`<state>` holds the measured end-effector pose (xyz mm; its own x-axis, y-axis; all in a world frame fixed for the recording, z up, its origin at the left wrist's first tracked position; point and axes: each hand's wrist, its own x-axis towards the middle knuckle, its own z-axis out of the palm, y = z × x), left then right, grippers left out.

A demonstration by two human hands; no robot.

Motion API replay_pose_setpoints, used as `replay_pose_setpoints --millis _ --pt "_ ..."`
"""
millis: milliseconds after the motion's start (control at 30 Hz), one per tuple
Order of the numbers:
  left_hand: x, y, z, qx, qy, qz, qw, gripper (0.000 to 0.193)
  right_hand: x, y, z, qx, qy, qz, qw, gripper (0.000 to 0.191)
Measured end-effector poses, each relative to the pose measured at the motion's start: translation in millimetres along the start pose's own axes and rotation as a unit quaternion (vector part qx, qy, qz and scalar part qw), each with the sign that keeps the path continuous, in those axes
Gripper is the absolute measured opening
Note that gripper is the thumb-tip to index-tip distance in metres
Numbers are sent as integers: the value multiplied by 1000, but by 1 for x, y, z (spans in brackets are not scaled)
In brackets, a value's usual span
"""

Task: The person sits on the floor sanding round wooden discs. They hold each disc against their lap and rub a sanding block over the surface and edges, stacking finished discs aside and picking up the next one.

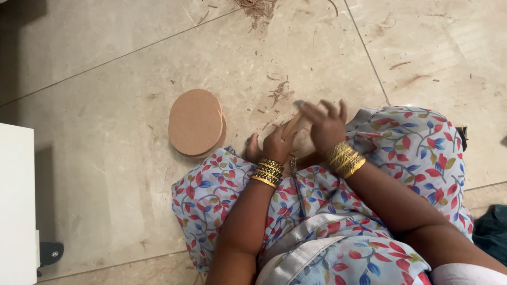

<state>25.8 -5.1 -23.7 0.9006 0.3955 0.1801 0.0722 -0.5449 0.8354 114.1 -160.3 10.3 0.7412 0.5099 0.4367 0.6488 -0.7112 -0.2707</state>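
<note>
Seated on the floor, the person works with both hands close together over the lap, just above the knees. Left hand (278, 141) grips a thin light wooden piece (293, 124), fingers curled round its lower part; the piece slants up and to the right from that hand. Right hand (327, 124) sits just beside it, touching or nearly touching the top of the same piece, fingers partly bent and spread; motion blur there, so cannot tell whether it actually clamps the piece or only presses on it. A small greyish bit shows at the upper tip, too blurred to identify. Gold bangles (344, 159) on the right wrist, darker gold ones on the left. Stack of round brown discs (196, 122) lies flat on the beige tiled floor (105, 132), left of the left hand, near but apart from it, untouched. Floral blue-and-red garment (417, 142) covers the knees under both arms. Wood shavings (278, 92) scattered on the tile above the hands, more at the top edge. White furniture edge (16, 211) at far left.
</note>
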Motion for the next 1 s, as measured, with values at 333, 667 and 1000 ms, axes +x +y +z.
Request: replay_pose_setpoints --millis 333,667,1000 --pt "0 3 2 52 -33 -53 997 37 -17 -15 -1 -39 47 -114 992 44" --pt "1 8 4 26 -13 10 1000 38 -13 -3 6 -29 20 -28 999 58" --pt "2 -2 8 82 0 9 997 41 -1 -8 -9 -23 -17 3 1000 60"
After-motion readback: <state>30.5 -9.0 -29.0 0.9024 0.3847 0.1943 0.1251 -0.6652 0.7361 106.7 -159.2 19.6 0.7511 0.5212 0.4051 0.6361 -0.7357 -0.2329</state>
